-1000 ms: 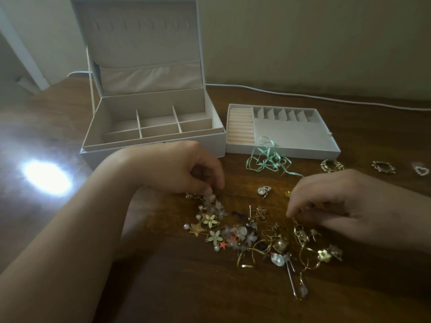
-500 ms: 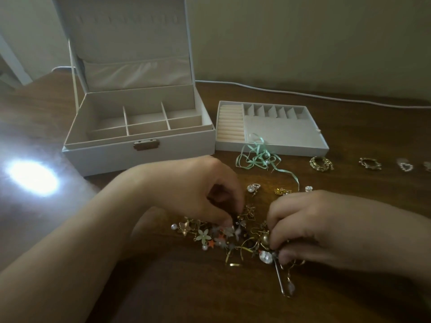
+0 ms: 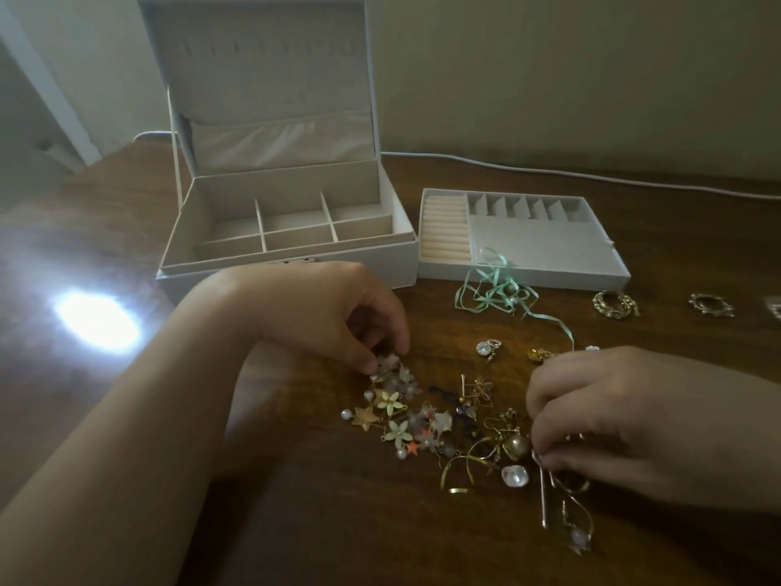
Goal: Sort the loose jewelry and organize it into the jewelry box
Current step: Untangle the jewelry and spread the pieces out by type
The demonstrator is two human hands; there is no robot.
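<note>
Both hands spread apart since earlier: my left hand [image 3: 338,319] pinches flower charms, right hand [image 3: 600,420] pinches gold wire. Jewelry pile [image 3: 456,429] on bench before jewelry box [image 3: 287,264]; light, tangly, fragile; I'd grip hooks.

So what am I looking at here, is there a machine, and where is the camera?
No machine: a person works bare-handed, filmed by a camera worn on their head, looking down. On the wooden table stand an open white jewelry box, its lifted-out tray, a green ribbon and a tangled jewelry pile. The left hand pinches a pale flower piece; the right hand pinches thin gold pieces at the pile's edge.
</note>
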